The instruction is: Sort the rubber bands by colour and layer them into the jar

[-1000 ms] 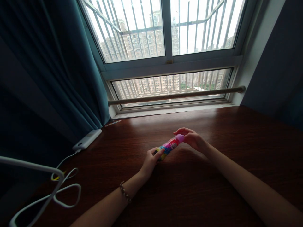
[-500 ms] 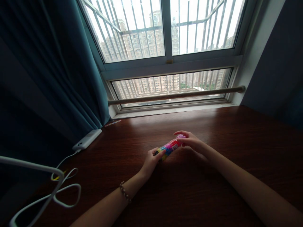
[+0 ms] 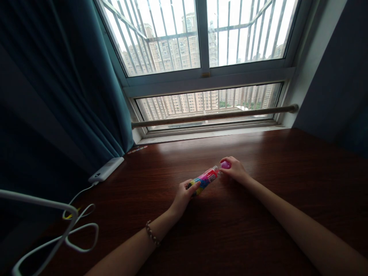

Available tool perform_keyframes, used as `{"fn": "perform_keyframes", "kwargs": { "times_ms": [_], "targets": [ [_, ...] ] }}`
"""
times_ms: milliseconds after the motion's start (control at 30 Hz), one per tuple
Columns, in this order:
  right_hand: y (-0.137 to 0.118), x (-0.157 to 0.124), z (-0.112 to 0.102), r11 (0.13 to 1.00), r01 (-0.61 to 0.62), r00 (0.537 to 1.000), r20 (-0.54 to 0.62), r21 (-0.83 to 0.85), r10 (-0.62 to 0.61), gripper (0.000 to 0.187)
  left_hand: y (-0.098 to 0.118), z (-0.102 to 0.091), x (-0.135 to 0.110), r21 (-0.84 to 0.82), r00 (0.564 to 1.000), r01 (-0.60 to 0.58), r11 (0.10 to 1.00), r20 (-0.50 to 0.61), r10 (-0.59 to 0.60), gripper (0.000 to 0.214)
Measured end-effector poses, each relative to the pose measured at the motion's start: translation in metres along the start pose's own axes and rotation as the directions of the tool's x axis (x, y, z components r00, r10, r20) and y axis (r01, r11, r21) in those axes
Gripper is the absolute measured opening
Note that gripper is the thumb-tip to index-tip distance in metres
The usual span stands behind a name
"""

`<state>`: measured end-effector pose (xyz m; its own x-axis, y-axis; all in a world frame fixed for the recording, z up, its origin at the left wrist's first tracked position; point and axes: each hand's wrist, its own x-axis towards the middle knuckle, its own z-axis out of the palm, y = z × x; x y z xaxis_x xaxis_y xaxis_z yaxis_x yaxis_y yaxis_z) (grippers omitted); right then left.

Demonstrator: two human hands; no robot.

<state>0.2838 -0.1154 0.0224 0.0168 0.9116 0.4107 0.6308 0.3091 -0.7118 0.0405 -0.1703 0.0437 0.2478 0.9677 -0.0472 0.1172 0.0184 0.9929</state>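
Note:
My left hand (image 3: 184,194) is wrapped round the lower end of a clear bottle (image 3: 204,179) with multicoloured contents and a red label. The bottle lies tilted, its clear mouth pointing up and to the right. Just beyond that mouth, my right hand (image 3: 235,170) pinches a round pink cap (image 3: 225,165) between thumb and fingers. A small gap shows between cap and bottle. What fills the bottle is too small to make out.
Both hands are over a dark brown wooden tabletop (image 3: 244,226). A white power bank (image 3: 106,170) with a looped white cable (image 3: 82,251) lies at the left, beside a blue curtain (image 3: 115,115). A rail (image 3: 215,116) crosses the barred window behind.
The pink cap has come off the bottle and moved to the right with my right hand, baring the clear mouth. My left hand and the bottle have hardly moved.

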Motion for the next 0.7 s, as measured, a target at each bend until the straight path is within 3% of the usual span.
{"fn": "perform_keyframes", "kwargs": {
  "times_ms": [67,200,467,700],
  "targets": [
    [0.0027,-0.0019,0.0023,0.991,0.042,0.999,0.008,-0.125,-0.041,0.026,0.0006,0.0004,-0.0004,-0.006,1.0,0.0,1.0,0.001,0.0,0.035],
    [0.0046,-0.0049,0.0046,0.974,0.06,0.997,0.055,-0.22,-0.049,0.032,0.0002,0.0005,-0.0002,-0.017,1.0,-0.007,1.0,0.002,0.007,0.033],
    [0.0049,-0.0072,0.0073,0.948,0.145,0.985,0.132,-0.283,-0.111,0.036,-0.0004,-0.0002,-0.0001,-0.032,1.0,-0.01,0.999,0.002,0.01,0.033],
    [0.0053,-0.007,0.0089,0.946,0.146,0.984,0.143,-0.289,-0.108,0.04,-0.0002,0.0002,0.0003,-0.022,1.0,-0.014,1.0,-0.001,0.014,0.033]
  ]
}}
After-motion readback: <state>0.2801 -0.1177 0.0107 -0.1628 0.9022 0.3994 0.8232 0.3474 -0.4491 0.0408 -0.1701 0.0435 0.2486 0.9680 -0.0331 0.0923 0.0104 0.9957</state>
